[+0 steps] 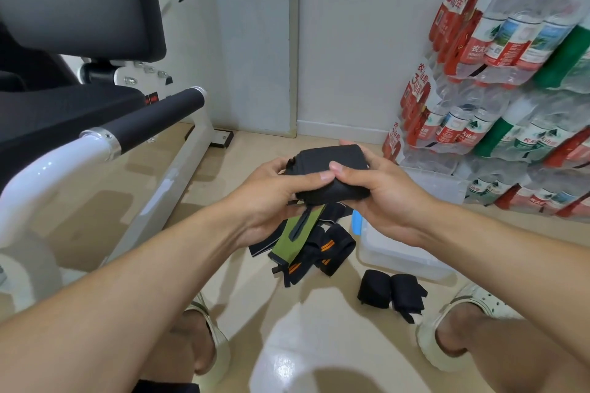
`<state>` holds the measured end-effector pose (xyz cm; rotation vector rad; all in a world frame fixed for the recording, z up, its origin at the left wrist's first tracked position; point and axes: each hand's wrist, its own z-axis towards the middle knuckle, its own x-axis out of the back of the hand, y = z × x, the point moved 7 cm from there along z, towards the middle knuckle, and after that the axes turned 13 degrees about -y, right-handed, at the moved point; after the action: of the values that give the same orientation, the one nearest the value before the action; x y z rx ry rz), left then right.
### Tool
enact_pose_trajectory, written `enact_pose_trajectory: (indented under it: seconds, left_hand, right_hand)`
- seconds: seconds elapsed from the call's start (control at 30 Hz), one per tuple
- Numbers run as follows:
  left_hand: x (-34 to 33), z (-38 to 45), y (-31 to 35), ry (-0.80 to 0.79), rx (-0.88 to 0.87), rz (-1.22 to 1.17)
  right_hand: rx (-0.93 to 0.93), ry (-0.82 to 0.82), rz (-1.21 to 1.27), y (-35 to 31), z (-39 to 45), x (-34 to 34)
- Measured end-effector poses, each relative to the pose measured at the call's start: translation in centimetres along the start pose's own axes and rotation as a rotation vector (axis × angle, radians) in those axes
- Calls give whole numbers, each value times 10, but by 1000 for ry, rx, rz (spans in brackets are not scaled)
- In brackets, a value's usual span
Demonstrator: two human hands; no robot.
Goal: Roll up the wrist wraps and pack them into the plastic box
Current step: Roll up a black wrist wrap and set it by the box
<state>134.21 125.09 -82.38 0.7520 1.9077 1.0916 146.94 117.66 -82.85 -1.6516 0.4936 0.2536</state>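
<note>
Both hands hold a black wrist wrap (pixel 332 179), partly rolled into a thick bundle, at chest height above the floor. My left hand (pixel 274 198) grips its left side, thumb on top. My right hand (pixel 383 198) grips its right side, thumb pressing the roll. Below on the floor lies a heap of loose wraps (pixel 313 249): a green one and black ones with orange stripes. Two rolled black wraps (pixel 391 292) lie side by side near my right foot. The clear plastic box (pixel 396 252) with a blue latch sits on the floor under my right hand.
A white-framed exercise bench (pixel 105 140) with black pads stands at the left. Shrink-wrapped packs of water bottles (pixel 510 99) are stacked against the right wall. My feet in pale sandals (pixel 459 325) rest on the beige floor.
</note>
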Motion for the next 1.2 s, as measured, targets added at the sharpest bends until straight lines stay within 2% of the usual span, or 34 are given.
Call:
enact_pose_trajectory:
  seconds: [0.27,0.43,0.67,0.77,0.93,1.03,1.2]
  left_hand:
    - [7,-4,-7,111,-20,177]
    - [-1,-5,-20,114,-17,324]
    - [-19,3,-42,141,42,-34]
    - [-23,8,-45,140,42,-38]
    - [-12,16,-56,238,123,19]
    - [-11,18,-54,268,48,-44]
    - [-20,23,-51,419,-88,-160]
  right_hand:
    - [-137,-102,-189,14,-2,-3]
    - [-147,-49,-196,24,-8,1]
    - [-162,64,-85,52,-12,10]
    - [-140,77,-114,46,-17,11]
    - [-122,181,-164,42,-21,17]
    - [-129,226,-73,40,-20,22]
    - [-183,248,162,36,-17,28]
